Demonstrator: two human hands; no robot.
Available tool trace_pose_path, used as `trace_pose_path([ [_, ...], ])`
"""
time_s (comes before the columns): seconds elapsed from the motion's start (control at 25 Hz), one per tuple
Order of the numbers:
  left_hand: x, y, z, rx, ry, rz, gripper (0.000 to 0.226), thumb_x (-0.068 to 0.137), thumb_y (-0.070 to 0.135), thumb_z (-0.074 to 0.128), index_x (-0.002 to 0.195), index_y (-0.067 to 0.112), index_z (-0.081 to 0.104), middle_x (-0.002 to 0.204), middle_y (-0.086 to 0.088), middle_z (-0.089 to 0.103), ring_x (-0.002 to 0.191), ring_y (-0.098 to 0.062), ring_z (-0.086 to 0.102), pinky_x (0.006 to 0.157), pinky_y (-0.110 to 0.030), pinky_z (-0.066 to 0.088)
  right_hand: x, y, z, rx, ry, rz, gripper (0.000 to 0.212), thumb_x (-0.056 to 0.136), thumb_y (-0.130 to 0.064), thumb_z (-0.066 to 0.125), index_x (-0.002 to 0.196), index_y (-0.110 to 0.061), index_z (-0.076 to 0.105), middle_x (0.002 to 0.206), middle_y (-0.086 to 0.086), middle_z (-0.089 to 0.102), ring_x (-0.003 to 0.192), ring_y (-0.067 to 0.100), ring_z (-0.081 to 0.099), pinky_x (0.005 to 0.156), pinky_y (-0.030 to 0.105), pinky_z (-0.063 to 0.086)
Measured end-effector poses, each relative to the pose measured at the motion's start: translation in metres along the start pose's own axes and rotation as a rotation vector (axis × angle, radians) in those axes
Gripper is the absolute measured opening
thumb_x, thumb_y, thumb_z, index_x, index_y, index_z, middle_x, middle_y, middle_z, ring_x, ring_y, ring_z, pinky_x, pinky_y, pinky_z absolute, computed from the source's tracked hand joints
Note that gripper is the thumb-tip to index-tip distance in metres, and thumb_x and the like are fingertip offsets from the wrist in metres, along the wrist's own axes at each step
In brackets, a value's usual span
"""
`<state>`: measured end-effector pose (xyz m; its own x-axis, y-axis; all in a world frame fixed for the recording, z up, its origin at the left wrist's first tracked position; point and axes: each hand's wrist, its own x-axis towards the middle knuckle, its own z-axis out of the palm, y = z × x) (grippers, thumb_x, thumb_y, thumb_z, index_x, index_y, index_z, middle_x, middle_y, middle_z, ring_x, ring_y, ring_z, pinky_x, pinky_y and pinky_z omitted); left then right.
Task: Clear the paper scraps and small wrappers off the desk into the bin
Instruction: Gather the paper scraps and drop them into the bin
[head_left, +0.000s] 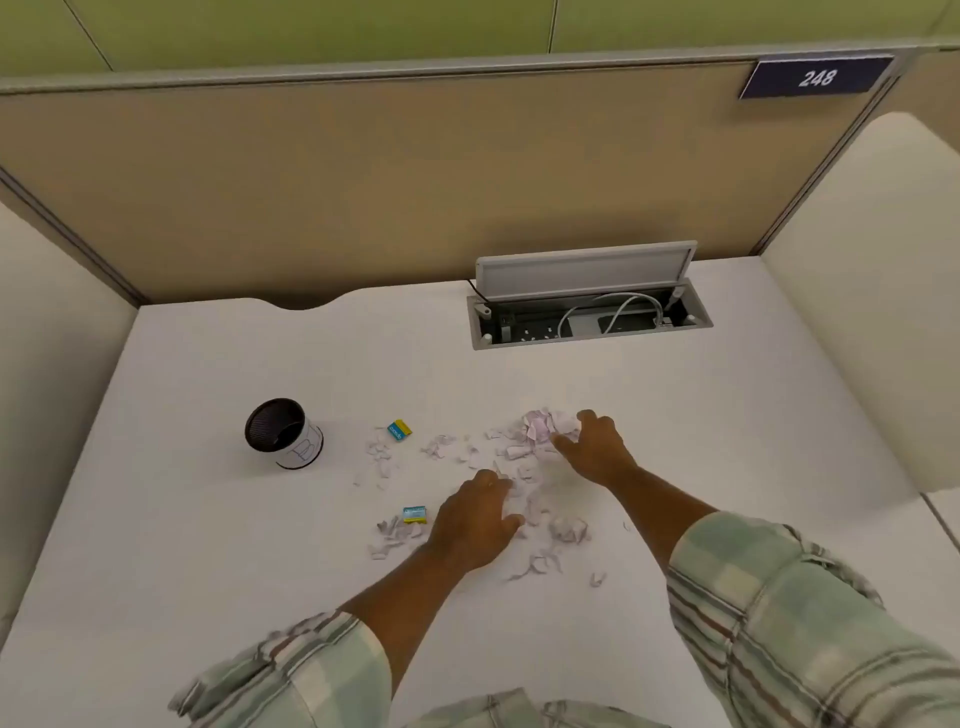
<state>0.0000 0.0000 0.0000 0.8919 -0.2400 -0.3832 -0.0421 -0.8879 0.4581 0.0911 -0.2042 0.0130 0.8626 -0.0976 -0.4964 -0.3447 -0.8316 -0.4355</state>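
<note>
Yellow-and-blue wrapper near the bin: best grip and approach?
Pinch the wrapper across its short sides from above. It lies flat on the desk, a small boxy shape, apart from the scraps and bin, so a top-down fingertip grip looks unobstructed.

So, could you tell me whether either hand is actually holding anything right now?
The right hand pinches a crumpled paper wad at its right edge. The left hand rests open on the paper scraps, gripping nothing.
</note>
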Motion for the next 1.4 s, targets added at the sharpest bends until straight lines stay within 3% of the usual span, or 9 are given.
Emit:
trace_pose_path([
  [0.2,0.029,0.037,0.019,0.052,-0.038,-0.093,0.091,0.079,0.085,0.047,0.149,0.028,0.036,0.158,-0.003,0.034,0.136,-0.031,0.050,0.102,-0.045,0.050,0.042,-0.019,-0.002,-0.099,-0.104,-0.006,0.086,0.090,-0.068,0.056,0.156,-0.020,0.028,0.163,0.018,0.027,0.145,0.044,0.035,0.116,0.055,0.037],
  [0.4,0.045,0.057,0.043,0.078,-0.104,-0.186,0.097,0.077,0.088,0.040,0.150,0.025,0.031,0.164,-0.010,0.026,0.143,-0.039,0.041,0.109,-0.052,0.045,0.069,-0.033,0.007,-0.132,-0.165,-0.014,0.093,0.081,-0.076,0.061,0.155,-0.028,0.031,0.162,0.016,0.028,0.145,0.044,0.034,0.117,0.056,0.035],
  [0.56,0.049,0.063,0.055,0.136,-0.082,-0.093,0.081,0.082,0.076,0.053,0.143,0.025,0.040,0.153,-0.011,0.038,0.129,-0.035,0.053,0.099,-0.044,0.053,0.075,-0.037,0.016,-0.230,-0.182,-0.035,0.080,0.082,-0.070,0.064,0.149,-0.032,0.040,0.152,0.014,0.034,0.138,0.042,0.039,0.109,0.052,0.041],
  [0.72,0.049,0.050,0.062,0.123,-0.069,0.077,0.047,0.094,0.052,0.059,0.131,0.023,0.061,0.135,-0.007,0.057,0.116,-0.023,0.058,0.094,-0.034,0.055,0.073,-0.040,0.025,-0.168,-0.127,-0.128,0.044,0.093,-0.036,0.068,0.133,-0.021,0.060,0.136,0.011,0.050,0.117,0.033,0.059,0.097,0.039,0.054],
  [0.84,0.046,0.033,0.064,0.059,-0.048,0.087,0.036,0.100,0.040,0.058,0.127,0.018,0.066,0.128,-0.007,0.061,0.114,-0.020,0.059,0.097,-0.031,0.054,0.070,-0.039,0.029,-0.164,-0.094,-0.179,0.031,0.094,-0.017,0.066,0.124,-0.014,0.069,0.127,0.012,0.062,0.106,0.030,0.066,0.096,0.036,0.056],
  [1.08,0.029,-0.002,0.064,-0.097,-0.005,0.026,0.032,0.102,0.024,0.056,0.128,0.010,0.066,0.129,-0.009,0.065,0.122,-0.024,0.058,0.105,-0.023,0.038,0.054,-0.025,0.034,-0.142,-0.070,-0.237,0.023,0.090,-0.007,0.066,0.111,-0.009,0.075,0.114,0.010,0.074,0.105,0.027,0.067,0.091,0.029,0.053],
  [1.16,0.022,-0.010,0.055,-0.162,0.023,-0.052,0.028,0.097,0.022,0.065,0.121,0.008,0.072,0.121,-0.009,0.071,0.111,-0.022,0.064,0.096,-0.022,0.043,0.045,-0.017,0.033,-0.073,-0.051,-0.212,0.022,0.087,-0.008,0.069,0.108,-0.011,0.076,0.110,0.007,0.075,0.102,0.024,0.069,0.087,0.026,0.052],
  [1.28,0.008,-0.023,0.036,-0.365,0.119,-0.224,0.024,0.085,0.016,0.080,0.108,0.010,0.078,0.104,-0.005,0.076,0.083,-0.010,0.063,0.073,-0.010,0.044,0.032,-0.006,0.032,0.095,0.019,-0.184,0.019,0.080,-0.011,0.075,0.098,-0.015,0.077,0.098,0.003,0.077,0.090,0.020,0.070,0.084,0.028,0.055],
  [1.4,-0.008,-0.041,0.020,-0.512,0.225,-0.339,0.023,0.080,0.019,0.084,0.102,0.015,0.079,0.095,0.000,0.077,0.074,-0.003,0.063,0.063,-0.002,0.044,0.016,0.000,0.032,0.239,0.077,-0.185,0.013,0.076,-0.013,0.078,0.087,-0.018,0.075,0.083,-0.002,0.074,0.081,0.019,0.070,0.078,0.027,0.055],
])
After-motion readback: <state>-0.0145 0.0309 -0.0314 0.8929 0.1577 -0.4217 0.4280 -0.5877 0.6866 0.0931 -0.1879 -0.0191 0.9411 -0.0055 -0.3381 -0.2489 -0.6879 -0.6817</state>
